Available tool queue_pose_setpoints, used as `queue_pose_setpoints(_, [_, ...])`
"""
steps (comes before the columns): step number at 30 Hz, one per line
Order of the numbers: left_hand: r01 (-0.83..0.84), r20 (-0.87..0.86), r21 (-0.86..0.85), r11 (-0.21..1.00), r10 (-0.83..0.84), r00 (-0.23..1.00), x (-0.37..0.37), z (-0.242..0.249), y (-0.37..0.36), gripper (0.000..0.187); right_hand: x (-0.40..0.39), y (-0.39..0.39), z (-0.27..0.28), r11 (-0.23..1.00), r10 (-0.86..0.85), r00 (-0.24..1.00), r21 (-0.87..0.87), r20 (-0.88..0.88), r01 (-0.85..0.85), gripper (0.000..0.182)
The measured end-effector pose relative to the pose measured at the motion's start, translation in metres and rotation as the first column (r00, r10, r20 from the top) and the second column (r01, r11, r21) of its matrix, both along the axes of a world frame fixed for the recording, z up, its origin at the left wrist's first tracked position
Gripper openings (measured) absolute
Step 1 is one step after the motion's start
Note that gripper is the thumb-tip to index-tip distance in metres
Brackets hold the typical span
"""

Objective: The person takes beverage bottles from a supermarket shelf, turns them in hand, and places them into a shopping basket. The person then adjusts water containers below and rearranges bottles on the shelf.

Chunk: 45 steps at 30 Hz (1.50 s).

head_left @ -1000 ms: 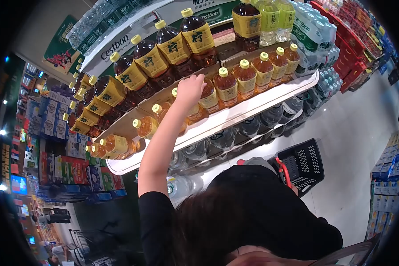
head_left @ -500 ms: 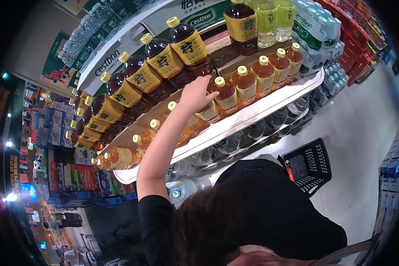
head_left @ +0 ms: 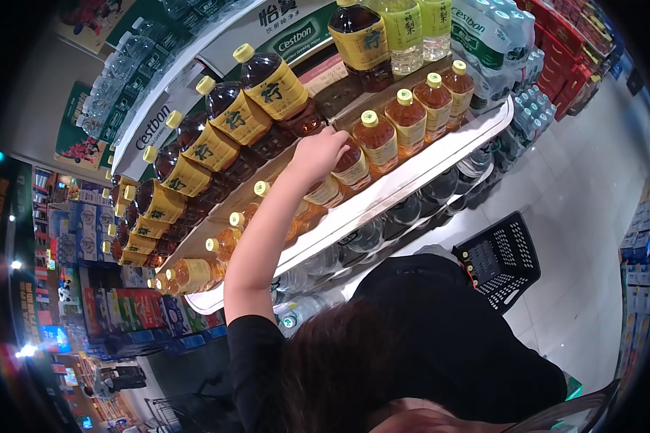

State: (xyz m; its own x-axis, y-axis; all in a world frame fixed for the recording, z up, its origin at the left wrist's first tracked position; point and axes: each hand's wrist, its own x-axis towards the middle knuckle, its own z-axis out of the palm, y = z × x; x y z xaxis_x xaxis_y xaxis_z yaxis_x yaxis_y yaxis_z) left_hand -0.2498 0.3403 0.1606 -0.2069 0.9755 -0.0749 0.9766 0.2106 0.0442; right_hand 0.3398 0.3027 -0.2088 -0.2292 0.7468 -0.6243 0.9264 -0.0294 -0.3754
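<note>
My left hand [head_left: 319, 155] reaches over the shelf with its fingers curled down around the top of a bottle of amber drink [head_left: 354, 172], and its cap is hidden under them. That bottle stands upright in the front row. Touching it on the right is another amber bottle [head_left: 378, 144] with a yellow cap and pale yellow label. On the left, a similar amber bottle [head_left: 323, 192] is partly covered by my hand and wrist. Behind my fingers stands a large dark bottle [head_left: 274, 90] with a bright yellow label. My right hand is out of sight.
The white shelf edge [head_left: 404, 189] runs diagonally below the bottles, with large clear water bottles [head_left: 401, 209] underneath. A black shopping basket [head_left: 509, 252] is beside my body on the right. Wrapped water packs [head_left: 487, 43] stand at the shelf's right end. Another person [head_left: 108, 381] is far off at lower left.
My left hand has closed from spread fingers onto the top of the amber bottle, covering its cap. The view has shifted, so the shelf appears farther left.
</note>
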Motion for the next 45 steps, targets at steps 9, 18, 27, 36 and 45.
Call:
queue_pose_setpoints(9, [-0.027,0.057,0.015,1.000,0.026,0.998,0.006,0.007,-0.001,0.030,-0.001,0.005,0.004,1.000,0.017,1.000,-0.006,0.008,-0.017,0.028])
queue_pose_setpoints(18, [-0.013,0.069,0.168,0.986,0.001,0.998,0.027,0.004,0.057,0.047,-0.005,0.001,0.009,1.000,-0.006,1.000,-0.001,-0.006,0.006,0.027])
queue_pose_setpoints(27, [0.010,-0.024,0.059,0.998,-0.009,1.000,0.037,0.007,0.054,0.032,-0.011,-0.005,0.012,0.980,-0.198,0.980,0.015,-0.013,0.198,0.027])
queue_pose_setpoints(36, [-0.023,0.054,0.100,0.995,0.018,0.998,0.043,0.012,0.088,0.043,-0.030,0.001,0.061,0.977,-0.213,0.977,0.004,-0.022,0.213,0.028])
queue_pose_setpoints(45, [0.002,0.031,0.162,0.987,-0.007,1.000,0.055,-0.011,0.151,0.035,0.024,0.025,-0.022,0.957,0.025,0.953,-0.267,-0.301,-0.110,0.036])
